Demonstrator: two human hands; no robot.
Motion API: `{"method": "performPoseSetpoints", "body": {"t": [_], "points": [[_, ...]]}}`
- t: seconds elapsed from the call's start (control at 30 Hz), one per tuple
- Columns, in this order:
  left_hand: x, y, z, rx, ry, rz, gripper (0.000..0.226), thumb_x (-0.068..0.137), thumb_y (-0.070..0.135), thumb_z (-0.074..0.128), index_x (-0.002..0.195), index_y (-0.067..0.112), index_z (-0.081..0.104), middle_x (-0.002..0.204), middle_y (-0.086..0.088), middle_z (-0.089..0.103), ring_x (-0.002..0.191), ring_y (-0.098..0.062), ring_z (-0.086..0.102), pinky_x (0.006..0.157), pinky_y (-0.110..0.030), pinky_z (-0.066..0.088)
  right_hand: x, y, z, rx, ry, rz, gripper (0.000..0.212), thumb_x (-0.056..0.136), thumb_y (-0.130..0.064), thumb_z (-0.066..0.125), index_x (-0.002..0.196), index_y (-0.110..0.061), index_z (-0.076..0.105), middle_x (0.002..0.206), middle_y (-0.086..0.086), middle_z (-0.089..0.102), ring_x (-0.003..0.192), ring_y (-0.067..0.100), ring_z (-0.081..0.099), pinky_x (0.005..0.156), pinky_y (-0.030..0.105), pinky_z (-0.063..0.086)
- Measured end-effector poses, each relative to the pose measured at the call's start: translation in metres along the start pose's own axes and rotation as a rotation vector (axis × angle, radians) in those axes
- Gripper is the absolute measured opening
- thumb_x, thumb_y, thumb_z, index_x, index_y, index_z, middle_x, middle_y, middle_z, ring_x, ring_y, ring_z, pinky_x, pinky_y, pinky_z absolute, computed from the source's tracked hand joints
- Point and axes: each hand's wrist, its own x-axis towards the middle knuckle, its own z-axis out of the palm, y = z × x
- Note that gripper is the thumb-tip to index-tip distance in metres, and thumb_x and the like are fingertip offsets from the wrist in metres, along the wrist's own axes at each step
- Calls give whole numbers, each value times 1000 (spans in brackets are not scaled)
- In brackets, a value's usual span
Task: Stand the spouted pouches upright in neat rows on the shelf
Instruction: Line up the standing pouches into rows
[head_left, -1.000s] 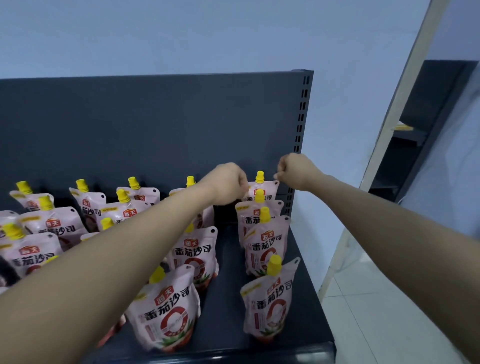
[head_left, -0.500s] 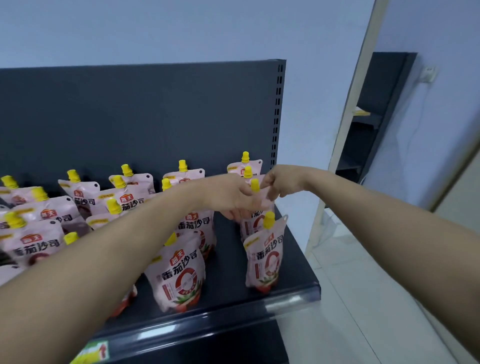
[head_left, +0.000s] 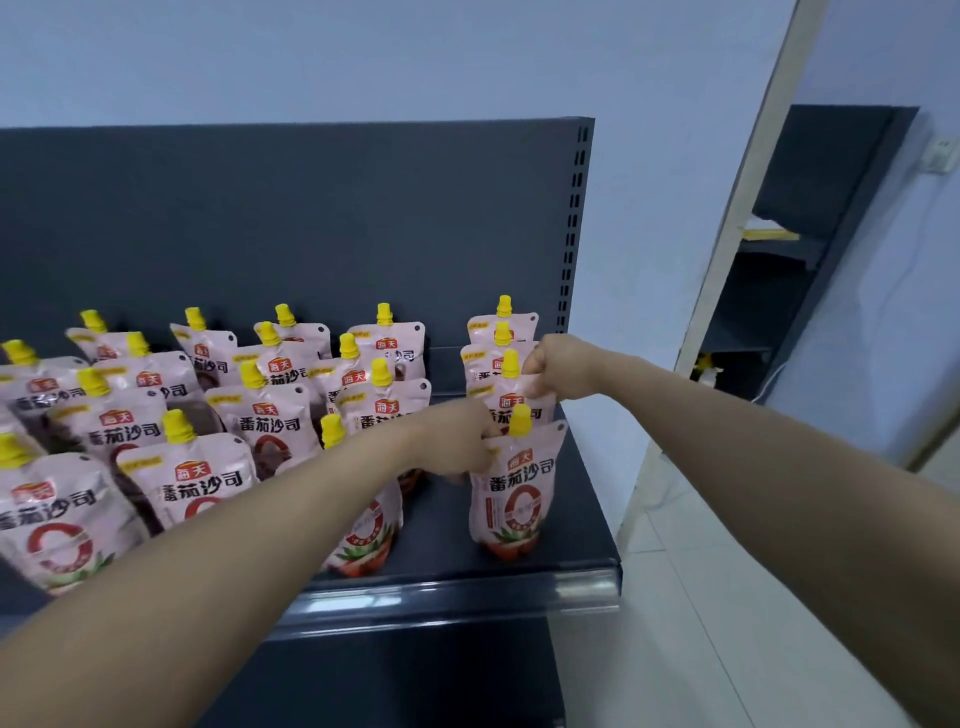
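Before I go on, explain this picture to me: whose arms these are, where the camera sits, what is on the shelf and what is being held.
No machine here: a person's two bare arms reach forward, filmed by a wide-angle camera worn on their head, looking forward and down. A dark shelf with a dark back panel carries pink spouted pouches with yellow caps, standing in rows. The left hand pinches the top edge of the front pouch in the rightmost row. The right hand grips the top corner of the pouch behind it. Right of the shelf are a pale tiled floor and a doorway.
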Motion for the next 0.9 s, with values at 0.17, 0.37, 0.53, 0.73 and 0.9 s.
{"method": "performPoseSetpoints", "body": {"t": [0.17, 0.37, 0.53, 0.73, 0.9], "points": [[-2, 3, 6, -117, 36, -44, 27, 87, 4, 57, 64, 16, 63, 72, 1, 62, 74, -18, 65, 77, -37, 60, -6, 5, 0, 32, -21, -27, 27, 90, -11, 62, 91, 16, 66, 76, 12, 51, 74, 22, 47, 71, 34, 46], [-5, 10, 11, -173, 30, -54, 21, 88, 6, 59, 106, 0, 68, 108, -15, 69, 99, -30, 68, 84, -42, 58, -6, 11, 2, 93, -46, -28, 23, 89, -8, 64, 66, -5, 63, 73, 9, 56, 74, 21, 54, 72, 33, 53], [-7, 13, 11, -211, -8, -65, 24, 89, 5, 58, 111, 0, 66, 116, -16, 67, 104, -29, 66, 87, -41, 56, -5, 14, 3, 143, -67, -13, 30, 90, -8, 62, 61, -12, 60, 74, 6, 61, 76, 22, 62, 75, 32, 57], [-7, 13, 8, -212, -35, -73, 21, 90, 5, 57, 108, 4, 68, 115, -13, 68, 104, -26, 66, 85, -36, 57, -4, 16, 7, 168, -115, 10, 21, 89, -12, 67, 108, -3, 69, 110, 12, 70, 102, 29, 68, 85, 36, 59], [-4, 13, 7, -211, -23, -81, 22, 89, 5, 58, 109, 4, 68, 113, -12, 69, 103, -25, 67, 82, -32, 57, -5, 17, 3, 139, -113, 0, 8, 88, -11, 67, 81, -14, 64, 94, 5, 67, 81, 20, 65, 60, 19, 54]]}}
